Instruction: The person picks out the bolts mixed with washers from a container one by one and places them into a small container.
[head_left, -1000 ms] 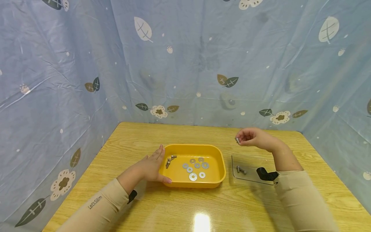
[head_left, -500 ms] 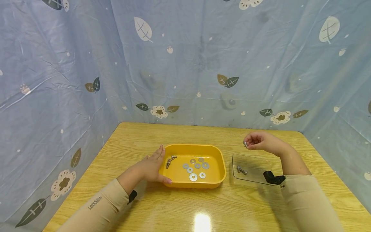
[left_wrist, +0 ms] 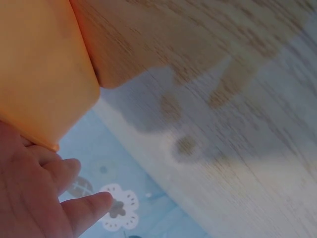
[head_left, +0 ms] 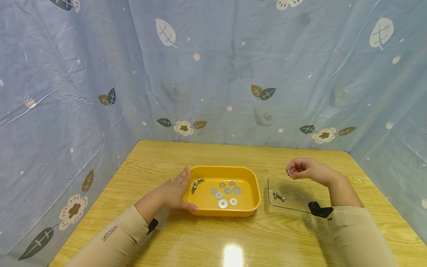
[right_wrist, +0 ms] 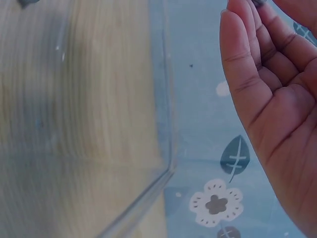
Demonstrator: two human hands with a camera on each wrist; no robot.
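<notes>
My left hand (head_left: 173, 192) rests against the left end of a yellow tray (head_left: 220, 213), its fingers extended along the rim and the thumb at the front left corner. In the left wrist view, the fingers (left_wrist: 64, 173) lie by the tray's edge. With thumb and fingertips, my right hand (head_left: 310, 171) pinches a small metal bolt (head_left: 288, 172) above the back edge of a clear tray (head_left: 297, 193). The right wrist view shows only a bit of that bolt at the top. Two bolts (head_left: 281, 198) lie in the clear tray's left part.
Inside the yellow tray, several flat washers (head_left: 222, 203) are spread out, and a small group of bolts (head_left: 194, 186) sits at its left end. Both trays stand on a wooden table (head_left: 200, 241). A blue patterned curtain (head_left: 213, 74) hangs behind and on both sides.
My right hand has moved right and a little down toward the clear tray, still pinching the bolt. The left hand and the yellow tray have stayed in place.
</notes>
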